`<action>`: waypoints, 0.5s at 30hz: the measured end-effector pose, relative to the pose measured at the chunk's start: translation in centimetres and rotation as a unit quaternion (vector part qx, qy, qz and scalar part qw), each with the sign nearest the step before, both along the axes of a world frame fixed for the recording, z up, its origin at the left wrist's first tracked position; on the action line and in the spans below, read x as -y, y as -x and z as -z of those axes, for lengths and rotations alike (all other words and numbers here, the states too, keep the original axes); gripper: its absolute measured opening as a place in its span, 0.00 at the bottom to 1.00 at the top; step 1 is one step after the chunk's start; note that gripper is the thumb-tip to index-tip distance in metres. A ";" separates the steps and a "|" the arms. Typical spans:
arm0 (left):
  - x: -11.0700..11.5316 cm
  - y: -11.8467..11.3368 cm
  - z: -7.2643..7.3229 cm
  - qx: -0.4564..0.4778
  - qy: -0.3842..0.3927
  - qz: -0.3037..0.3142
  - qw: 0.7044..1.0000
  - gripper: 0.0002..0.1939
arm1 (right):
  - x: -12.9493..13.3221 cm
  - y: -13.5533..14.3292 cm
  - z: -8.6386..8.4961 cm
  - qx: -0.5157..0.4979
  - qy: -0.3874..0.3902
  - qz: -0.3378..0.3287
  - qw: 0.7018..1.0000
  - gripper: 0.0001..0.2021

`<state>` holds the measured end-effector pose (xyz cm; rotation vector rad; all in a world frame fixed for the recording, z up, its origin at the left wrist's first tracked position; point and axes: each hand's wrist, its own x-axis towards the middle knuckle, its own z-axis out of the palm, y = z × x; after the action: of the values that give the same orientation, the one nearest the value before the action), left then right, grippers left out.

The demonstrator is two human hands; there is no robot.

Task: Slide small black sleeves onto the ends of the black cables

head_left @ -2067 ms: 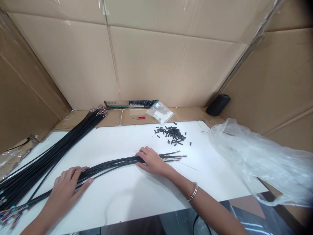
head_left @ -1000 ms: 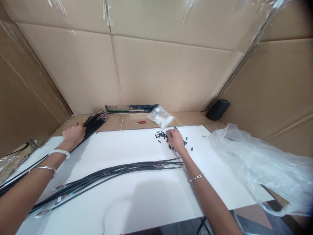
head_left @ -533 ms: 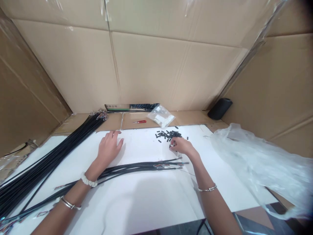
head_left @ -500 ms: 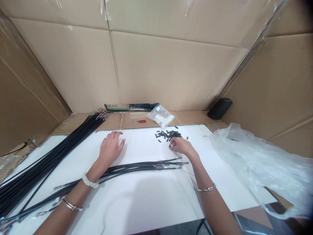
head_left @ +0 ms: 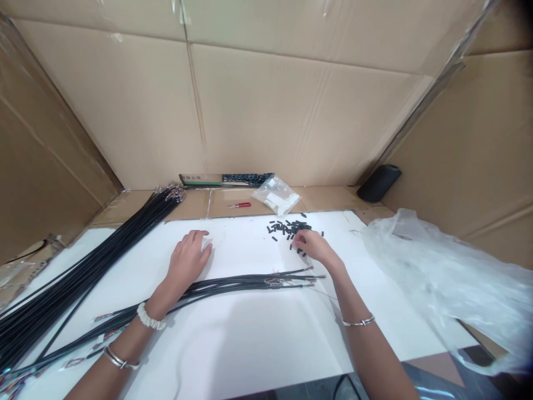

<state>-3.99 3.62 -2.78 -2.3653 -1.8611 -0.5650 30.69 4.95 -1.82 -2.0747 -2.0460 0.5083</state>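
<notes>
My right hand [head_left: 311, 244] is at the near edge of a pile of short black tube pieces [head_left: 287, 226], its fingertips pinched together. Whatever sits between those fingertips is too small to make out. Flat and relaxed, my left hand [head_left: 189, 256] hovers over or rests on the white sheet [head_left: 250, 328], fingers apart and holding nothing. Below both hands a small bunch of black cables [head_left: 233, 283] stretches sideways, passing under my left forearm. Their stripped ends, with thin coloured wires, point right, below my right hand.
A thick bundle of black cables [head_left: 100, 255] slants along the left. Red-handled snips [head_left: 240, 205] and a clear bag of white parts [head_left: 276, 195] lie at the back. On the right are a black roll [head_left: 378, 183] and crumpled clear plastic [head_left: 449, 278]. Cardboard walls [head_left: 258, 105] surround the table.
The fingers of my right hand have closed into a tighter pinch beside the black pieces. My left hand stays nearly where it was; the view has shifted slightly.
</notes>
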 end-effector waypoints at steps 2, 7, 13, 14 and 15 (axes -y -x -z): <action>0.1 0.0 -0.1 0.005 0.002 0.008 1.000 0.14 | -0.1 -0.2 -0.1 -0.014 -0.029 0.004 0.999 0.07; 0.5 -0.4 -0.3 0.011 0.006 0.027 1.000 0.14 | -0.3 -0.1 0.0 -0.106 -0.069 0.008 0.992 0.10; 1.4 -1.2 -0.6 0.009 0.015 0.063 0.998 0.12 | -0.5 -0.7 0.5 -0.186 -0.153 0.006 0.971 0.13; 1.6 -1.3 -0.6 0.007 0.018 0.073 0.997 0.12 | -0.6 -0.9 0.6 -0.195 -0.159 0.013 0.968 0.13; 1.8 -1.5 -0.5 0.004 0.022 0.082 0.996 0.12 | -0.7 -1.1 0.7 -0.204 -0.161 0.023 0.965 0.13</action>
<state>-2.49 1.82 -2.23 -2.5637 -1.7092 -0.5531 31.84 5.68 -2.49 -1.6626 -1.7075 0.5066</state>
